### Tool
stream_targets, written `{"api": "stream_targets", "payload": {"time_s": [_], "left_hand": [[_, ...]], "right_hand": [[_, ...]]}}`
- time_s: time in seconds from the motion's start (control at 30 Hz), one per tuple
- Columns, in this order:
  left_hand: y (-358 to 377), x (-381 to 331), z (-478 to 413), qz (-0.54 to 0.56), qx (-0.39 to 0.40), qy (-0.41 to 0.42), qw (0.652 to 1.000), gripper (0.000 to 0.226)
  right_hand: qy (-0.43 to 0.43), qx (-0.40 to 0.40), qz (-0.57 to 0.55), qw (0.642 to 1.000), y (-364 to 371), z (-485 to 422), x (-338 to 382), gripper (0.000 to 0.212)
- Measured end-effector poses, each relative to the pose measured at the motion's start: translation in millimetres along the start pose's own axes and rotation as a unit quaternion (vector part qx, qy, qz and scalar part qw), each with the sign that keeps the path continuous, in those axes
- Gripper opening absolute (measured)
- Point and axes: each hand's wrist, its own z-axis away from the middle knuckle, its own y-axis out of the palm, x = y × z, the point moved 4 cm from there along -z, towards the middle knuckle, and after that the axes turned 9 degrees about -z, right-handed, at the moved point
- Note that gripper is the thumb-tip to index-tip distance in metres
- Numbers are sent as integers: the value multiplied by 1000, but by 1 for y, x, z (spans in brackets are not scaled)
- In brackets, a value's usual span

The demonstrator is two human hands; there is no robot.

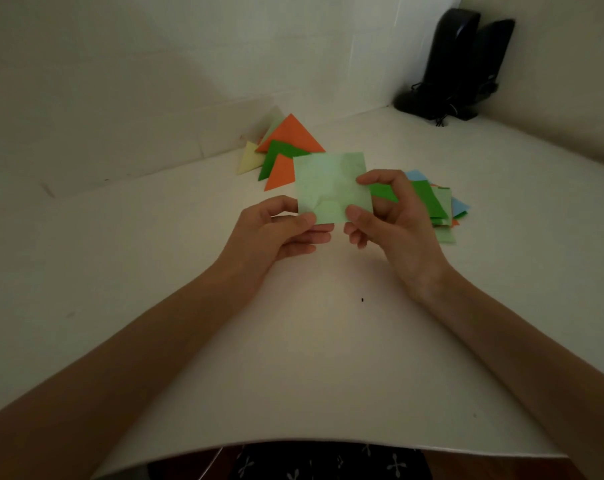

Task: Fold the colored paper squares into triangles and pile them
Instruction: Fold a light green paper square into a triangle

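White table (pixel 175 258), dim corner | both hands up | left hand (pixel 276 233) pinches light green square (pixel 331 187) at its near-left corner | right hand (pixel 394 216) clamps its right edge | folded triangles (pixel 286 150) behind | unfolded stack (pixel 442 206) right | black speakers (pixel 463 64) far corner

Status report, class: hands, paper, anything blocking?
Left hand, right hand both pinch light green square, unfolded. Triangle pile behind it; square stack at right. Nothing blocking.
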Motion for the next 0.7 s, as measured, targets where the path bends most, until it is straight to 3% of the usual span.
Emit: {"api": "stream_targets", "payload": {"time_s": [0.2, 0.3, 0.6, 0.7], "left_hand": [[-12, -2, -4, 30, -56, -6, 998, 23], [-15, -2, -5, 21, -55, -14, 998, 22], [-1, -4, 3, -91, 30, 17, 995, 14], [2, -4, 3, -175, 50, 60, 981, 10]], "right_hand": [[38, 102, 6, 994, -1, -1, -3, 47], [8, 121, 65, 990, 2, 0, -4, 47], [-64, 4, 93, 994, -6, -3, 1, 8], [-68, -27, 96, 993, -10, -3, 0, 14]]}}
